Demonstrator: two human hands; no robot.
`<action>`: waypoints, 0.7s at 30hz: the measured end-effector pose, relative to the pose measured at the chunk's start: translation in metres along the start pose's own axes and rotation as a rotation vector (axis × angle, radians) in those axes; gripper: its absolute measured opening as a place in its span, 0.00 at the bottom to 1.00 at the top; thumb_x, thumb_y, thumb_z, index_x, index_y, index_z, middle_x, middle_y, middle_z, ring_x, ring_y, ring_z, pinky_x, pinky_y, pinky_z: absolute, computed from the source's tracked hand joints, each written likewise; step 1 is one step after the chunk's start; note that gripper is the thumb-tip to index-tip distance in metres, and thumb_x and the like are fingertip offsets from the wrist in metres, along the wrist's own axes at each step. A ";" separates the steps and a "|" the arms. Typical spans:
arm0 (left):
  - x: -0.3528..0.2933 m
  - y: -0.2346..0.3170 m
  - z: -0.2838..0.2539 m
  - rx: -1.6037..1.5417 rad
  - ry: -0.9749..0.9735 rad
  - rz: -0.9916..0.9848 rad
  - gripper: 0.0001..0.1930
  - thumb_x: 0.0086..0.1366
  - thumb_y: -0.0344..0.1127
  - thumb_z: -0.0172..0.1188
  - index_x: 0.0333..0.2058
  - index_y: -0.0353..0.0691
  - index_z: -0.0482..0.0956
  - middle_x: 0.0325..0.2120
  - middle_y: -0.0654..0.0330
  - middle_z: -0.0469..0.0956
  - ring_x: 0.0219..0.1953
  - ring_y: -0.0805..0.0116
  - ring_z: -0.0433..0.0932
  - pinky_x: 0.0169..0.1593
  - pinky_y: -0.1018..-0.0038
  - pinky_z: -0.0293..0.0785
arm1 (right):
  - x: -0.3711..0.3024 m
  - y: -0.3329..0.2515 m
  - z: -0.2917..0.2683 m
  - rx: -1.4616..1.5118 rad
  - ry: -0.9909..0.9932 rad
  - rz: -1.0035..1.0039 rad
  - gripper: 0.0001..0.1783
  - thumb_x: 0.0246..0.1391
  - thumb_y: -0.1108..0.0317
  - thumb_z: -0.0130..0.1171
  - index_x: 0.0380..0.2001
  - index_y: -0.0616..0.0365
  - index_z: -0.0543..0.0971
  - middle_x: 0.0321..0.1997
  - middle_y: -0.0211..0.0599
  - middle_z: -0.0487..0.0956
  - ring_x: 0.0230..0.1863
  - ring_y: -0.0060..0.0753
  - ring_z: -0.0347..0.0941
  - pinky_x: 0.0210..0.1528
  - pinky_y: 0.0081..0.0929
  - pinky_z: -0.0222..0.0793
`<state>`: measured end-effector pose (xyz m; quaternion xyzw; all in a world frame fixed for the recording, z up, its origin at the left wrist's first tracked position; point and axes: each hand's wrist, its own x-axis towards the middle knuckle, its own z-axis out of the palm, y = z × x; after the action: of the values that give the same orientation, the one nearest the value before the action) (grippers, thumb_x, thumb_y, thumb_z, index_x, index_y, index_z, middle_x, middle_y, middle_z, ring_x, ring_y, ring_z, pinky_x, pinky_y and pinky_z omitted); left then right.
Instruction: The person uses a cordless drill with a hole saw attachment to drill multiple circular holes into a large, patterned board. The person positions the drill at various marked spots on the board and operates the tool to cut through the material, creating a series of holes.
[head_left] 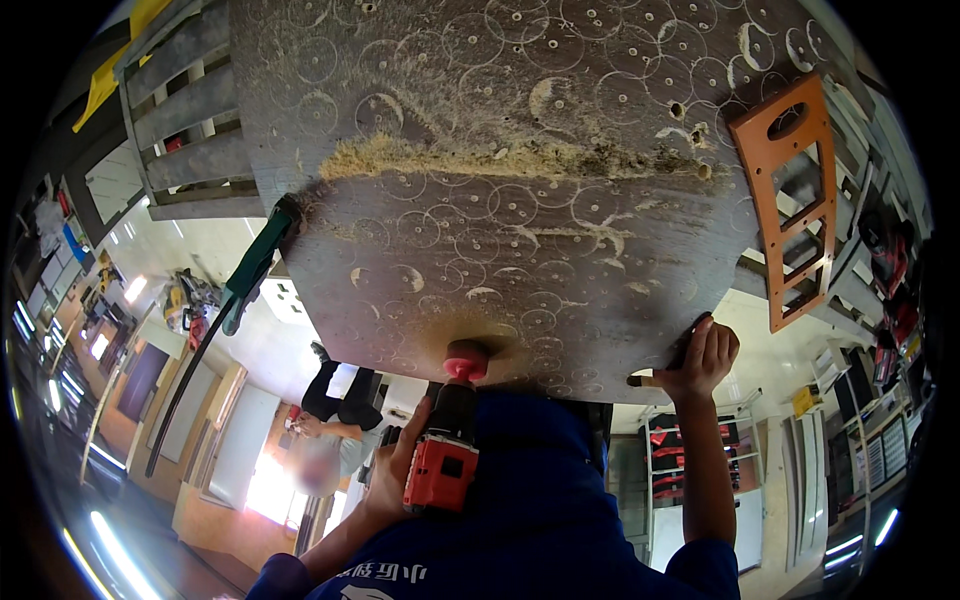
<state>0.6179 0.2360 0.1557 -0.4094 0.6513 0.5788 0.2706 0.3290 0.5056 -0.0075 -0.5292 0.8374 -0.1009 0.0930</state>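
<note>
In my left hand, wrapped around its grip, is a red and black cordless drill. The drill carries a red hole saw, whose front end meets the near part of a dark brown wooden board; brownish dust surrounds the contact spot. My right hand is closed over the board's near right edge. Many overlapping circular cuts with small centre holes mark the board. A ridge of pale sawdust lies across it.
A dark green bar clamp sits at the board's left edge. Against the right side rests an orange-brown panel with cut-outs. Slatted grey wood shows at the far left. Another person is at lower left; a rack stands at lower right.
</note>
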 end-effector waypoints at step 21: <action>-0.002 0.002 -0.006 0.036 -0.087 -0.139 0.58 0.48 0.43 0.76 0.67 0.28 0.43 0.38 0.52 0.82 0.37 0.61 0.84 0.41 0.71 0.80 | 0.002 -0.001 0.000 -0.048 0.007 0.006 0.42 0.46 0.51 0.57 0.59 0.69 0.62 0.35 0.50 0.75 0.34 0.50 0.72 0.43 0.51 0.65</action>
<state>0.6180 0.2307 0.1596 -0.4231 0.6193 0.5641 0.3454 0.3294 0.5032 -0.0072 -0.5286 0.8413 -0.0821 0.0777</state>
